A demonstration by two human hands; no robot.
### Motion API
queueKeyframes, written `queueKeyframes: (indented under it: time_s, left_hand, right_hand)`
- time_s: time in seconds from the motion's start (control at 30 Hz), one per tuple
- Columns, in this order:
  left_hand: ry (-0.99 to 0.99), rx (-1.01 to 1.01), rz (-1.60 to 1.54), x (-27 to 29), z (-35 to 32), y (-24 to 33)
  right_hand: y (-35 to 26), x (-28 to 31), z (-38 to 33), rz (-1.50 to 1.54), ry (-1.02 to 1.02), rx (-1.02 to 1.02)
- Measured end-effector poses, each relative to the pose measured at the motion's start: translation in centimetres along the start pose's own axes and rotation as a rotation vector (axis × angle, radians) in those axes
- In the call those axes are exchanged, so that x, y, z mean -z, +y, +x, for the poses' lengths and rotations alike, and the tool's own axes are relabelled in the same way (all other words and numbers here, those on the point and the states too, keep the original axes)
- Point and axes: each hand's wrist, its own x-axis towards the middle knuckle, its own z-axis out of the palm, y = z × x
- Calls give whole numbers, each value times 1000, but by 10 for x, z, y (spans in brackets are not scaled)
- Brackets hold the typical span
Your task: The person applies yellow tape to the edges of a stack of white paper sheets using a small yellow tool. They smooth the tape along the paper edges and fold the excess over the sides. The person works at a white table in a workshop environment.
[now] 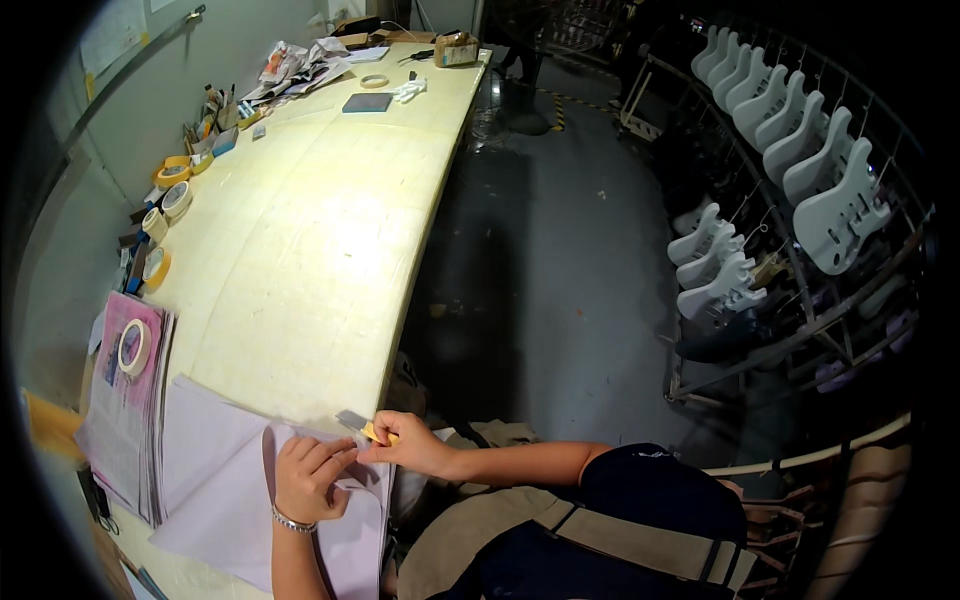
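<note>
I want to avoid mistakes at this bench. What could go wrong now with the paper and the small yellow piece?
1. The right hand pinches the small yellow piece at the table edge; it might drop to the floor.
2. The left hand presses the pale paper sheet, whose corner overhangs the edge, so it may crease or slide.

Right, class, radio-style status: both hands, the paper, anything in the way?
Left hand flat on pale paper sheet. Right hand pinching small yellow piece at the sheet's corner. Tape roll on stacked papers alongside, not obstructing.
</note>
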Motion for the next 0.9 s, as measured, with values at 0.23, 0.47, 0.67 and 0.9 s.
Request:
queueKeyframes:
  time_s: [0.23, 0.47, 0.67, 0.9]
  left_hand:
    - [1, -8, -1, 2, 2, 1]
    - [25, 10, -24, 1, 5, 4]
    - [41, 17, -43, 0, 4, 2]
    - [15, 72, -67, 3, 9, 7]
  right_hand:
    - [1, 8, 0, -33, 5, -56]
    - [2, 9, 2, 29, -32, -97]
    - [-8, 9, -1, -193, -55, -14]
    - [-22, 14, -1, -391, -77, 48]
